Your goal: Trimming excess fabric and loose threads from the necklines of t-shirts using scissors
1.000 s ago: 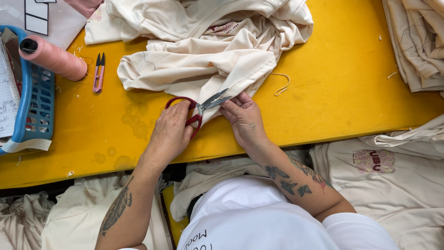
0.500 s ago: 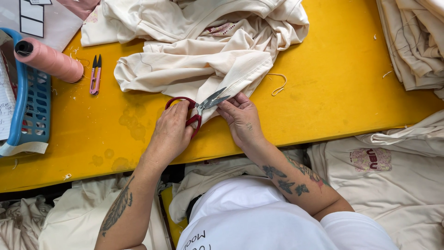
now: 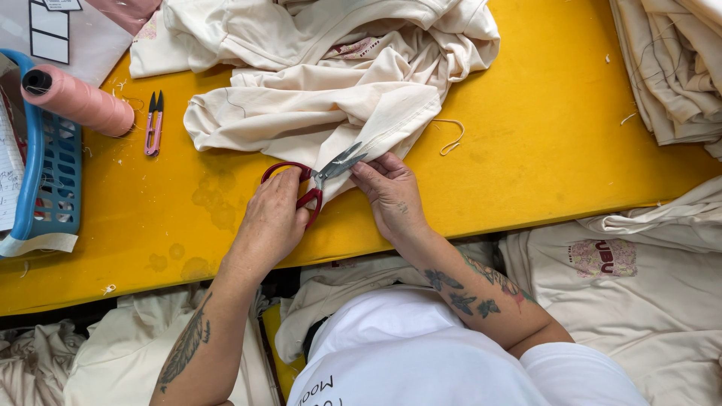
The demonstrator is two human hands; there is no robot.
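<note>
A crumpled cream garment (image 3: 316,105) lies on the yellow table (image 3: 549,150). My left hand (image 3: 271,222) is closed through the red handles of a pair of scissors (image 3: 335,165), whose metal blades point up and right at the garment's lower corner. My right hand (image 3: 391,197) pinches that corner of cream fabric right beside the blade tips. Both hands rest near the table's front edge.
A pink thread cone (image 3: 79,101) leans on a blue plastic basket (image 3: 53,180) at the left. Small pink thread snips (image 3: 153,124) lie beside it. Folded cream garments (image 3: 669,68) are stacked at the top right, and more cream garments (image 3: 639,286) lie below the table.
Almost nothing has changed. Both hands stay on the scissors and the fabric corner; the view has shifted only slightly.
</note>
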